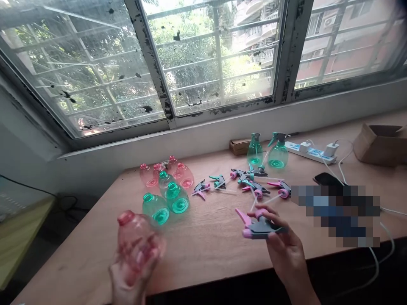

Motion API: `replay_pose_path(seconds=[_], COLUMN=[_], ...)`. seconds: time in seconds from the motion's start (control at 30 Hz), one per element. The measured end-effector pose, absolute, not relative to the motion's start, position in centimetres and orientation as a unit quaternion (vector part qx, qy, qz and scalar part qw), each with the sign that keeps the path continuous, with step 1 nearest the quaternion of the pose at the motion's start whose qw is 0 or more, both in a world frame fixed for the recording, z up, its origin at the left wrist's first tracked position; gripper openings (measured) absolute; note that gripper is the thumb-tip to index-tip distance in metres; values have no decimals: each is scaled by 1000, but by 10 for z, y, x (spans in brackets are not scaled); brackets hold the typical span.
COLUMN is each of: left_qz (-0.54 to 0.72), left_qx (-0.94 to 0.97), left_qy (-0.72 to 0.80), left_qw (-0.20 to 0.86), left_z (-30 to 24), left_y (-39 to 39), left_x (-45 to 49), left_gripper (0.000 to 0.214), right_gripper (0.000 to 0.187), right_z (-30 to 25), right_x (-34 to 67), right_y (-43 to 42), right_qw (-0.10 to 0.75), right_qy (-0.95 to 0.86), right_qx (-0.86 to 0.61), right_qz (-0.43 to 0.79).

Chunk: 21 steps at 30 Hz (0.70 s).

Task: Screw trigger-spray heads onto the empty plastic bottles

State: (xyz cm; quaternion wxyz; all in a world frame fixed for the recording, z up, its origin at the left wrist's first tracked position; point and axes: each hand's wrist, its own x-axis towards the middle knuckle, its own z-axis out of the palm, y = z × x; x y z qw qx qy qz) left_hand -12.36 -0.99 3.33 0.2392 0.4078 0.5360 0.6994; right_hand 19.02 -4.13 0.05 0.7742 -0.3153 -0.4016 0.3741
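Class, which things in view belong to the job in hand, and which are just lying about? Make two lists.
Belonging, it seems:
pink bottle in the left hand
pink-and-grey spray head in the right hand
other pink bottles
headless green bottles
loose spray heads
two assembled green spray bottles

Lying about, apparently:
power strip
phone-like dark object
cardboard boxes

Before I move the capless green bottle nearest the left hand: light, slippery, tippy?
The green bottle is probably light for its size: see-through walls, no liquid visible inside. Its smooth, rounded, glossy sides may slip in a loose grip. Pushed up high, it could tip, perhaps into the neighbouring bottle close beside it.
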Motion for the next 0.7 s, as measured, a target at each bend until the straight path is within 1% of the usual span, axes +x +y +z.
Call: replay_pose_path(seconds=[0.07,0.1,0.13,0.17,0.23,0.33,0.4,0.5,0.57,0.7], left_qz=[686,687,688,690,705,720,719,695,661,609], left_qx=[421,422,421,413,372,309,280,278,314,377], left_qy=[524,501,482,476,468,466,473,498,526,548], left_qw=[280,315,342,356,382,411,425,437,433,432], left_z=[22,19,17,16,15,11,9,7,7,13], left_y=[-16,-15,-12,-9,-1,5,7,5,1,-8], left_x=[-88,-73,-60,-49,-36,-29,-28,-26,-22,-14], left_gripper=[71,74,75,74,67,52,46,53,57,55], right_gripper=[44,48,47,42,32,28,29,38,44,49], right_z=[6,7,7,6,0,-10,-15,-17,-16,-12], right_x=[183,181,180,180,184,196,204,213,216,219], right_y=[-43,-43,-42,-41,-35,-23,-16,-11,-11,-14], right_qw=[780,776,772,770,776,799,809,804,799,803], right_qy=[-359,-343,-332,-320,-282,-159,-69,24,70,114], right_qx=[-273,-264,-258,-251,-236,-224,-210,-176,-151,-115], right_qz=[433,458,477,491,512,534,544,567,578,574])
